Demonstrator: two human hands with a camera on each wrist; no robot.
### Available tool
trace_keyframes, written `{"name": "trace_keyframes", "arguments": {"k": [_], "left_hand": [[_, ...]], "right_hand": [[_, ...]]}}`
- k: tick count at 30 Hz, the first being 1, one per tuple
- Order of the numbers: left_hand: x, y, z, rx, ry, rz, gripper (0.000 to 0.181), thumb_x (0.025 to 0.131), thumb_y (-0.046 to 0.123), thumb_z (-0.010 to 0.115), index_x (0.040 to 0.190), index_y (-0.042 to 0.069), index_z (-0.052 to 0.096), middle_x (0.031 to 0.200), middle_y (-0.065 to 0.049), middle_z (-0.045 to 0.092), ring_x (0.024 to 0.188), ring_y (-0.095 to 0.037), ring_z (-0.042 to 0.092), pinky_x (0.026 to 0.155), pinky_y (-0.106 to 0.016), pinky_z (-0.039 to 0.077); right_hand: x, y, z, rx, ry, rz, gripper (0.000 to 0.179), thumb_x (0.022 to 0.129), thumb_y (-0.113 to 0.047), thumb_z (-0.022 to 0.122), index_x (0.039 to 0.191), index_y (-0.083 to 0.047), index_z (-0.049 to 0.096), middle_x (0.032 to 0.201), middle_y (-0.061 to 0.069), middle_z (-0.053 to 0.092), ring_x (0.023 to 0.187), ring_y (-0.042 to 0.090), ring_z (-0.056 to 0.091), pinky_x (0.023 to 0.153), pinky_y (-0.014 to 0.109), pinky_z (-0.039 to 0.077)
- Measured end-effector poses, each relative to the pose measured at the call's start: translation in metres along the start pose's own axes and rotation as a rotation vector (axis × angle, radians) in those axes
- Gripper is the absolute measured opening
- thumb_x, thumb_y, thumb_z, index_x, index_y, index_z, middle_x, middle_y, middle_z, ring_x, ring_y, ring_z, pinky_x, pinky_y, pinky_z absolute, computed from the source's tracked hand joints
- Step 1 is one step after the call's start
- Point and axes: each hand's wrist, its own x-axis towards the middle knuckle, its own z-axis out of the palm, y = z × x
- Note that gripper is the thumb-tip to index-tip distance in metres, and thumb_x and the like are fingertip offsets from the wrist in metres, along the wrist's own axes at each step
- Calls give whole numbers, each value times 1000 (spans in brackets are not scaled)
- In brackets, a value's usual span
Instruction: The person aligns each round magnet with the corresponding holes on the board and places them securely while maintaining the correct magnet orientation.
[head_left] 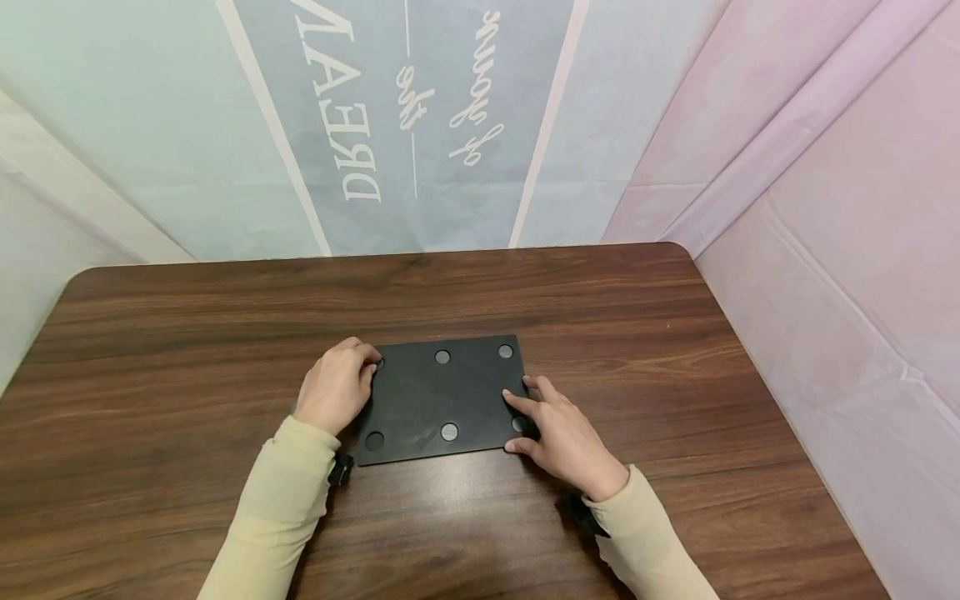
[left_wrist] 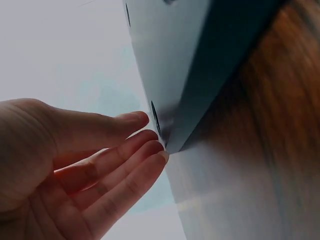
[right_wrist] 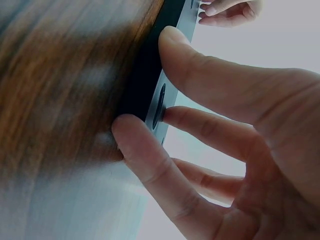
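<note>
A flat black board [head_left: 420, 400] lies on the table with round recesses along its long sides. Pale grey discs [head_left: 442, 357] show in some recesses; the near left recess [head_left: 374, 441] looks dark. At the board's far left corner, my left hand [head_left: 336, 386] has its fingertips by a recess, partly covering it. Nothing shows between that thumb and fingers in the left wrist view. My right hand [head_left: 566, 433] spreads over the near right corner, thumb [right_wrist: 176, 44] at the near edge, one fingertip on top and others along the right side.
The dark wood-grain table [head_left: 187, 333] extends around the board, with rounded far corners. Beyond its far edge hangs a pale blue cloth [head_left: 420, 125] with lettering. Pinkish cloth [head_left: 847, 275] hangs along the right side. A black band-like device [head_left: 341, 468] sits at my left wrist.
</note>
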Motion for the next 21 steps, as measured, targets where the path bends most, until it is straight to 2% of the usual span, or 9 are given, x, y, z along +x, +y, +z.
{"name": "trace_keyframes", "arguments": {"k": [8, 21], "left_hand": [[-7, -4, -6, 23, -4, 3, 15, 89, -4, 60, 99, -1, 71, 97, -15, 65, 80, -31, 66, 63, -43, 54], [-19, -12, -13, 56, -22, -30, 15, 87, -3, 63, 98, 1, 71, 95, -14, 65, 79, -32, 65, 62, -46, 54]], "right_hand": [[-1, 1, 0, -3, 7, -8, 66, 74, -28, 83, 131, -6, 60, 135, 23, 47, 119, 40, 54, 92, 51, 48], [0, 1, 0, -2, 9, -16, 66, 74, -27, 83, 131, -6, 59, 134, 24, 47, 119, 40, 54, 91, 51, 48]]}}
